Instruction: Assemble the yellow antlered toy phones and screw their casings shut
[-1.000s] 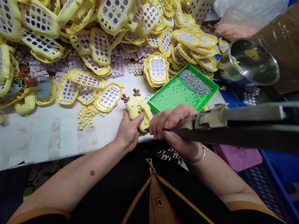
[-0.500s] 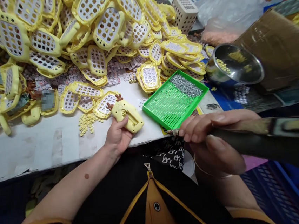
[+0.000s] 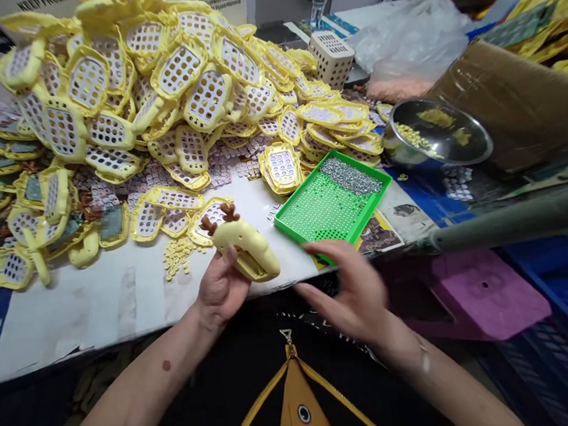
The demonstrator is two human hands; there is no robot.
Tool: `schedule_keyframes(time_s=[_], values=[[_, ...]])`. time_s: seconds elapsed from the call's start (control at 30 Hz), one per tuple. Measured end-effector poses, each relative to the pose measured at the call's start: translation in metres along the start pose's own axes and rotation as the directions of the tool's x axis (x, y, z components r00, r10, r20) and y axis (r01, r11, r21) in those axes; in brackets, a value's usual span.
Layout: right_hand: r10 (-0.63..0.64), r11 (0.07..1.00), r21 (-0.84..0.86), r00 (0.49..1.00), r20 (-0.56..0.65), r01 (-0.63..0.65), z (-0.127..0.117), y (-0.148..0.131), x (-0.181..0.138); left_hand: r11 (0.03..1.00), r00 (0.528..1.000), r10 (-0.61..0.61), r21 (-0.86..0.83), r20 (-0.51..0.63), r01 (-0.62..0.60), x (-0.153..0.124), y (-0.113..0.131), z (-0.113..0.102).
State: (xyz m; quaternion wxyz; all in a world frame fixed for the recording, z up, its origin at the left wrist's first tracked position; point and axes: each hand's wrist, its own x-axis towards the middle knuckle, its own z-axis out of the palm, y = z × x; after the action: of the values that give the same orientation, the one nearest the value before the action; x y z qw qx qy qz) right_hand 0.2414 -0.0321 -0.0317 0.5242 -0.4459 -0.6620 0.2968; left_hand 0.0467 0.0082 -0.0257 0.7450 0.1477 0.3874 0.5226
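White tabletop (image 3: 97,308), tilted yellow toy (image 3: 249,242), brown antlers (image 3: 229,212)

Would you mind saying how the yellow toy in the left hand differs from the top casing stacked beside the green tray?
The yellow toy has brown antlers; the top casing shows none. The toy is tilted in the left hand; the casing lies on the stack. The toy shows an open recess, the casing a white gridded panel. Both have yellow shells.
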Motion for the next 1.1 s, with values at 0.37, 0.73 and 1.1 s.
schedule_keyframes(time_s=[0.37, 0.73, 1.1], values=[[-0.03, 0.997, 0.076, 0.982, 0.184, 0.016, 0.066, 0.012, 0.027, 0.974, 0.973, 0.212, 0.058, 0.089, -0.217, -0.003, 0.012, -0.025], [-0.242, 0.97, 0.033, 0.965, 0.098, 0.24, 0.07, -0.005, 0.027, 0.976, 0.952, 0.213, 0.005, 0.221, -0.219, -0.004, 0.024, -0.038], [-0.433, 0.894, -0.135, 0.901, -0.009, 0.428, 0.068, -0.035, 0.022, 0.93, 0.904, 0.282, 0.141, 0.322, -0.34, -0.022, 0.017, -0.039]])
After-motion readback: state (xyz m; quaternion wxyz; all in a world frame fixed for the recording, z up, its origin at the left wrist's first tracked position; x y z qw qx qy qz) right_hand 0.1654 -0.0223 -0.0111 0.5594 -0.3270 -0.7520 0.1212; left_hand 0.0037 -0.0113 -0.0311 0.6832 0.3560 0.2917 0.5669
